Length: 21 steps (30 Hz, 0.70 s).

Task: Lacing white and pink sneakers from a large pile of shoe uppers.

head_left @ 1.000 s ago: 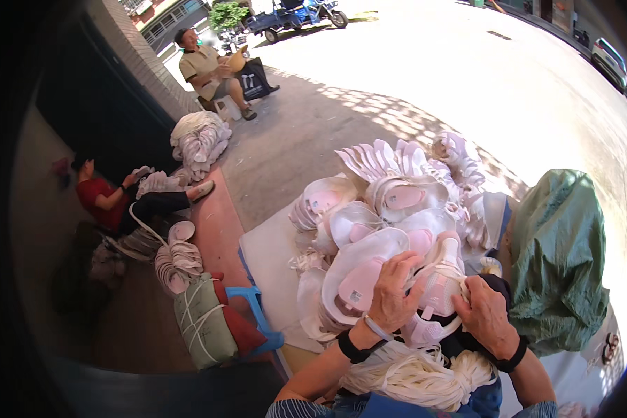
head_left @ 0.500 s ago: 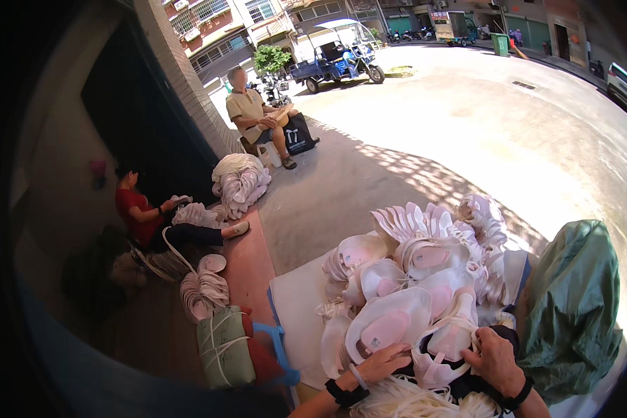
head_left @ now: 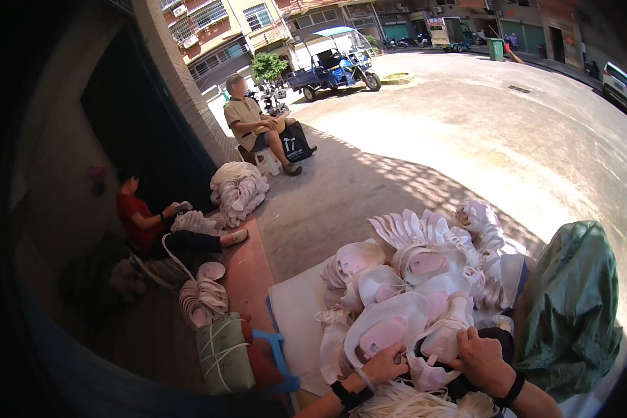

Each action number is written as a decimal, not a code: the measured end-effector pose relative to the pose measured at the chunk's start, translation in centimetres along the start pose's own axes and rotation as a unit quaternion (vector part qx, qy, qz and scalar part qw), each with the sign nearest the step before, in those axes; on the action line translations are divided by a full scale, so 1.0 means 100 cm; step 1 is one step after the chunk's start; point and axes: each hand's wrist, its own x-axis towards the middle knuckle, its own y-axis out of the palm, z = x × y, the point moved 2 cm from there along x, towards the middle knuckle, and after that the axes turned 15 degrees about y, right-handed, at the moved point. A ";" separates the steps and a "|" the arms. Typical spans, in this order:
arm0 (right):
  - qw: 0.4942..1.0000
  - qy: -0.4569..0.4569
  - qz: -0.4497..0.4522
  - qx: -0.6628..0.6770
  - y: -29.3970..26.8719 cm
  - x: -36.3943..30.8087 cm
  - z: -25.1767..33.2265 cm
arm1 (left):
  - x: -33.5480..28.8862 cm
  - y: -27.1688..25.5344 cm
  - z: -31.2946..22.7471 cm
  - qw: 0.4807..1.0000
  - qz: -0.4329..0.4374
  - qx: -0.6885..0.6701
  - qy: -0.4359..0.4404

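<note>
In front of me, a white-and-pink shoe piece (head_left: pixel 444 341) with a pale strap lies between my two hands, at the near side of a heap of similar pieces. My right hand (head_left: pixel 482 357) has its thumb and fingers closed on the piece's right edge. Curled at the lower left is my left hand (head_left: pixel 383 364), its fingers drawn together; what they hold is too small to tell. A larger oval shoe piece (head_left: pixel 386 327), white with a pink middle, lies just beyond it. Under my wrists is a bundle of cream strips (head_left: pixel 404 400).
The heap spreads over a pale board (head_left: pixel 296 306). A green tarp-covered bulk (head_left: pixel 571 306) stands to the right. At left are a tied green bundle (head_left: pixel 224 352), a blue stool (head_left: pixel 279 362) and a seated person in red (head_left: pixel 143 216). Another person (head_left: pixel 247 122) sits farther off.
My left hand's fingers have gone from stretched out to curled in. The right hand has moved slightly left and gripped the piece's edge. The view has shifted a little.
</note>
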 end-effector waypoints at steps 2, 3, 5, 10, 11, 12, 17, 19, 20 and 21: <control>1.000 -0.002 0.004 -0.014 0.003 0.001 0.002 | -0.001 0.001 0.002 0.999 -0.025 -0.015 0.017; 1.000 -0.007 -0.009 -0.027 0.007 0.002 0.002 | 0.000 -0.003 -0.016 0.999 0.008 0.024 0.020; 0.999 -0.011 -0.022 -0.040 0.010 -0.002 0.002 | 0.005 -0.011 -0.047 0.997 0.042 0.064 0.025; 0.996 -0.079 -0.012 -0.026 0.004 -0.003 0.002 | 0.004 -0.009 -0.057 0.989 0.107 0.102 -0.001; 0.997 -0.077 -0.012 -0.025 0.005 -0.003 0.002 | 0.005 -0.009 -0.059 0.989 0.109 0.102 -0.001; 0.996 -0.083 -0.024 -0.035 0.006 -0.002 0.004 | 0.008 -0.011 -0.063 0.987 0.121 0.097 -0.029; 0.994 -0.057 -0.062 -0.073 0.023 0.002 0.004 | 0.012 -0.012 -0.054 0.993 0.103 0.062 -0.003; 0.996 -0.030 -0.059 -0.054 0.028 0.005 -0.002 | 0.017 -0.015 -0.055 0.991 0.124 0.039 -0.022; 0.996 -0.029 -0.058 -0.054 0.027 0.005 -0.001 | 0.017 -0.016 -0.054 0.991 0.125 0.038 -0.022; 0.997 -0.030 -0.063 -0.042 0.024 0.005 0.000 | 0.018 -0.018 -0.052 0.991 0.128 0.036 -0.020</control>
